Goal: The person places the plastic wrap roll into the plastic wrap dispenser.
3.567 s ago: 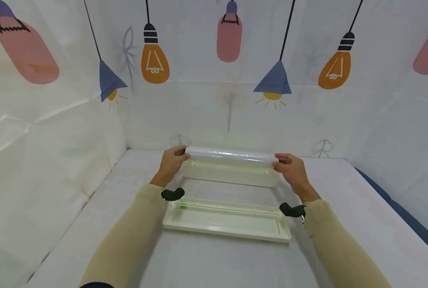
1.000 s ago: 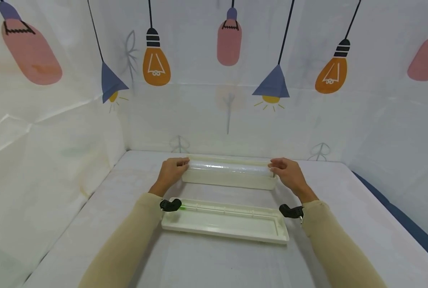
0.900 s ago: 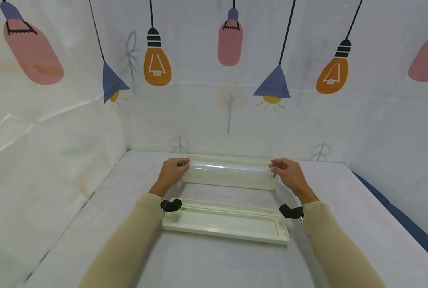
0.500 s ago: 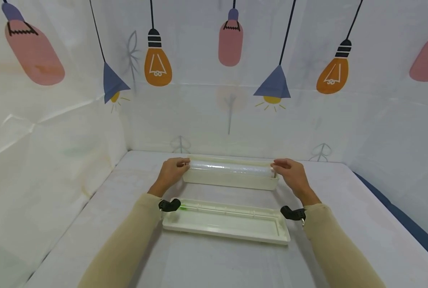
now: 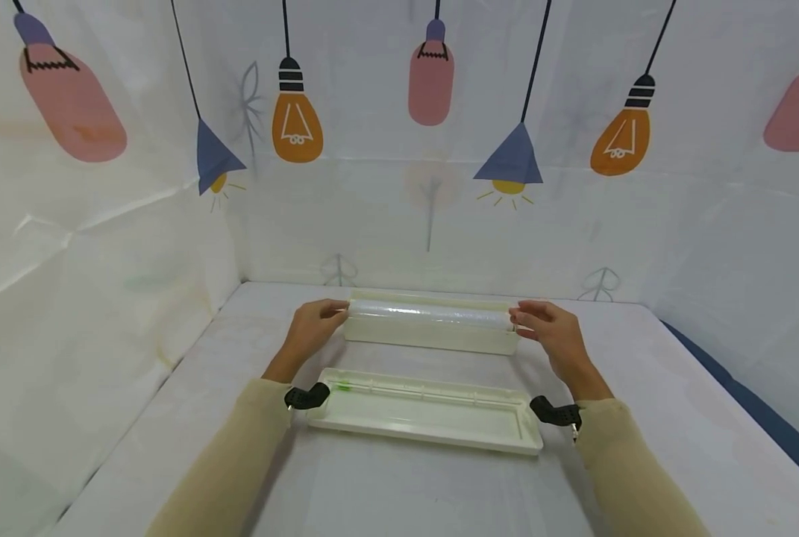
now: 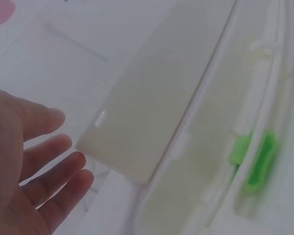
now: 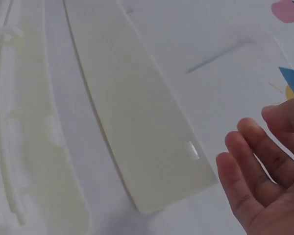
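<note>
A roll of plastic wrap [image 5: 433,315] lies lengthwise inside a long cream box [image 5: 433,338], its shiny top showing over the front wall. At the box's left end is my left hand [image 5: 310,328], fingers loosely bent and holding nothing; the left wrist view shows its fingertips beside the box corner. My right hand [image 5: 559,341] is at the opposite end, fingers relaxed and parted from the thumb, just off the box in the right wrist view. Nearer me lies the matching cream lid [image 5: 426,421], inner side up, with a green slide cutter [image 6: 259,164] on its rail.
A white cloth [image 5: 399,492] covers the table. White sheets printed with lamps and bulbs form the back wall [image 5: 372,216] close behind the box, and a side wall [image 5: 137,298] at left. Blue fabric [image 5: 741,384] shows past the right table edge.
Both hands lowered the roll of plastic wrap from above the box into it. Since half a second ago they have let go of its ends and drawn slightly apart. The lid stays put.
</note>
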A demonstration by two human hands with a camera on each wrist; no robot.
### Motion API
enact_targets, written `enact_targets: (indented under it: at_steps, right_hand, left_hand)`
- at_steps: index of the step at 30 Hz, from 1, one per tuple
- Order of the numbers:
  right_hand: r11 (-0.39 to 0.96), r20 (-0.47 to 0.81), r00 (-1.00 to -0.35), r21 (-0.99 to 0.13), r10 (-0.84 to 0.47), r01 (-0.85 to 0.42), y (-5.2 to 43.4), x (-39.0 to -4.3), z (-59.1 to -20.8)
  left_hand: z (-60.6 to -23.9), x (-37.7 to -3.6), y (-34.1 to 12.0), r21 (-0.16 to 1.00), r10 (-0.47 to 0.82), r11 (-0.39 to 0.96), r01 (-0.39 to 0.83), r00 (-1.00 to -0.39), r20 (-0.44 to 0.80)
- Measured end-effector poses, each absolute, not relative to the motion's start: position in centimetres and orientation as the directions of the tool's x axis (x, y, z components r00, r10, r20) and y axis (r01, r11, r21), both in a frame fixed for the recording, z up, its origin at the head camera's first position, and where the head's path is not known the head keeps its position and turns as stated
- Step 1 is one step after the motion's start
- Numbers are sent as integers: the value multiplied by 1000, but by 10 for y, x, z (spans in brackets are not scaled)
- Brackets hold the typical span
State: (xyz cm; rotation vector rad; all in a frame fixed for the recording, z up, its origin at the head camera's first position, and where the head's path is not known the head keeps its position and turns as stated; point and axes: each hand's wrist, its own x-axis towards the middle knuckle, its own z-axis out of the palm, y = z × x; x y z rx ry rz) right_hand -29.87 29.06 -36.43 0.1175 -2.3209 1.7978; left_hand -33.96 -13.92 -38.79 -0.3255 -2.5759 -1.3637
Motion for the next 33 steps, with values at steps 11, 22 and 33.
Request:
enact_targets:
  at_steps: [11,22,33]
  right_hand:
    - [255,206,-978,-945,-16,-203,307,-271,-367]
    - [275,189,-976,-938,-110,-213,310,-248,-380]
    - [350,125,-985,-923,-123,-161,316,-232,-392]
  left_hand:
    - [-394,-309,-148,777,99,561,285,-955,279]
    - [-400,-285,-151,771,137,565,295,-954,265]
    - [-402,-279,-156,767,157,590,254,-967,199]
